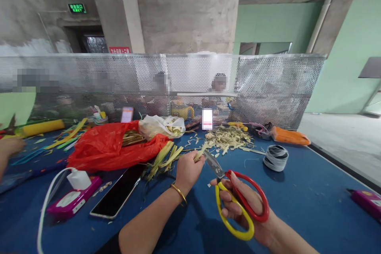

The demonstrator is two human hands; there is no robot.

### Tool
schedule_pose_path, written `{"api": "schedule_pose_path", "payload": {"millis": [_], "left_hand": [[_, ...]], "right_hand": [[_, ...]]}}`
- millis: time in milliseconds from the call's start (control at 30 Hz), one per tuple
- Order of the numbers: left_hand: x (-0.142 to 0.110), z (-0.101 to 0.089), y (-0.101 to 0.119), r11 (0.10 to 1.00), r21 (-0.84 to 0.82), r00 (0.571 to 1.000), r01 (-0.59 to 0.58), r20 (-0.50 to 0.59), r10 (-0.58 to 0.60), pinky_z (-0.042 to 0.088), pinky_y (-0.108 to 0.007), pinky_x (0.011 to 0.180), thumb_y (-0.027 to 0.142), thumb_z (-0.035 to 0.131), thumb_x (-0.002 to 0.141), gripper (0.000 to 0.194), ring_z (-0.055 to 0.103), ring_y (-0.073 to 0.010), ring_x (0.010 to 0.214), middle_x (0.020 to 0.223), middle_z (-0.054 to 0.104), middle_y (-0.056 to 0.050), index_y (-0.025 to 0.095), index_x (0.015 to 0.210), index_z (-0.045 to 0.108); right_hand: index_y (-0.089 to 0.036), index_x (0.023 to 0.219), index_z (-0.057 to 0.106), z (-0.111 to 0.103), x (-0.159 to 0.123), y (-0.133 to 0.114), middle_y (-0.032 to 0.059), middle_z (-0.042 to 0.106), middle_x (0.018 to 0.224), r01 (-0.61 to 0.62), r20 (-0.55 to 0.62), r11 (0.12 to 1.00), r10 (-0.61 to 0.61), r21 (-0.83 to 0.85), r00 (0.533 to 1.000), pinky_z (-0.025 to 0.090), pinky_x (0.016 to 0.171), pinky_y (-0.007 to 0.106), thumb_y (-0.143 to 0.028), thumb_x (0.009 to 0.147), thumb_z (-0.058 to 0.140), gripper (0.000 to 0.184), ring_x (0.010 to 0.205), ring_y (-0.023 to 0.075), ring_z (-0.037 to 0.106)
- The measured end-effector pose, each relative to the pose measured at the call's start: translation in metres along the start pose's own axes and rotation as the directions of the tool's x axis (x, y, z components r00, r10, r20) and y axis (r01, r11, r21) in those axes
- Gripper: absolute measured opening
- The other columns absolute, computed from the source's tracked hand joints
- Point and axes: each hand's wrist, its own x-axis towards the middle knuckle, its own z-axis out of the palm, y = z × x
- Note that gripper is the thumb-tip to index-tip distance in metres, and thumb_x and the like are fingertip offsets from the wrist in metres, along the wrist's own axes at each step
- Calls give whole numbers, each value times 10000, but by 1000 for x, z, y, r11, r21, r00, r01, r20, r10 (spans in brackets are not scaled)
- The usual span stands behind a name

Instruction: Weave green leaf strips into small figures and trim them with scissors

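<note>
My left hand (189, 171) is closed on a pale dried leaf strip (201, 153), whose end sticks out past the fingertips. In my right hand (242, 200) is a pair of scissors (218, 170) with one red and one yellow handle loop. The blades point up and left, with their tips close to the strip; whether they touch it I cannot tell. Beyond my hands lies a heap of pale clippings (229, 138). Left of my left hand, a bundle of longer yellow-green leaf strips (163, 158) spreads out by a red plastic bag (104, 149).
A smartphone (119, 194) and a purple power strip (77, 196) with a white plug lie at left on the blue table (312, 206). At right are a white cord roll (276, 158) and an orange pouch (290, 136). A perforated metal screen (196, 71) stands behind; another person's hand (12, 145) is far left.
</note>
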Motion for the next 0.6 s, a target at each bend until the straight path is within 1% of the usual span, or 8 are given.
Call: {"api": "schedule_pose_path", "payload": {"millis": [133,200,233,300,367,400,467,600], "left_hand": [[3,-1,-3,1000,-23,1000,15,3,-15,290,-236,574,327,533,776,207,455,-129,565,582,568,8,184,640,594],[4,-2,-4,998,-59,1000,22,17,-21,306,-238,580,349,545,771,216,469,-135,566,576,571,9,182,646,601],[4,-4,-3,996,-83,999,29,27,-27,314,-238,581,358,547,770,225,475,-138,568,572,570,10,181,640,598],[6,-6,3,992,-120,999,38,42,-33,329,-237,586,366,544,770,228,491,-144,582,579,576,10,182,644,592],[11,-6,14,995,-96,999,18,34,-15,333,-236,591,365,534,777,222,498,-146,592,592,584,9,188,653,584],[17,-4,22,998,-57,1000,-13,24,14,331,-237,601,353,528,782,211,505,-145,602,610,593,5,191,657,583],[34,4,36,998,45,999,-45,23,44,323,-250,629,329,509,792,218,528,-161,663,652,611,-22,197,629,567],[85,35,53,1000,29,990,4,138,-8,316,-266,647,341,630,703,244,563,-215,789,690,621,-72,197,537,524]], "right_hand": [[-151,923,624,-6,8,-14,-59,460,633,66,-97,973,-89,-221,991,496,602,267,-572,828,566,436,407,30,333],[-172,893,611,-16,13,-27,-57,475,613,65,-124,853,-149,-517,981,484,590,277,-574,814,570,411,438,64,401],[-180,875,609,-23,15,-34,-46,501,606,46,-127,706,-190,-707,974,470,584,277,-549,806,585,376,474,94,457],[-189,892,625,-36,18,-45,6,602,669,-13,-75,199,-308,-980,948,437,603,277,-432,795,609,262,614,168,570],[-180,1007,625,-49,19,-51,75,681,832,-93,11,-259,-375,-961,927,417,644,290,-304,794,581,250,762,231,627],[-171,1068,608,-53,20,-51,102,692,905,-116,47,-398,-376,-910,925,410,656,294,-261,794,559,293,807,249,639],[-153,1130,572,-59,19,-48,126,689,971,-116,82,-535,-332,-837,940,400,645,293,-217,792,528,346,816,259,652],[-170,1144,531,-61,16,-40,103,674,975,-29,166,-617,-256,-786,952,388,643,278,-196,793,512,353,822,239,647]]}}
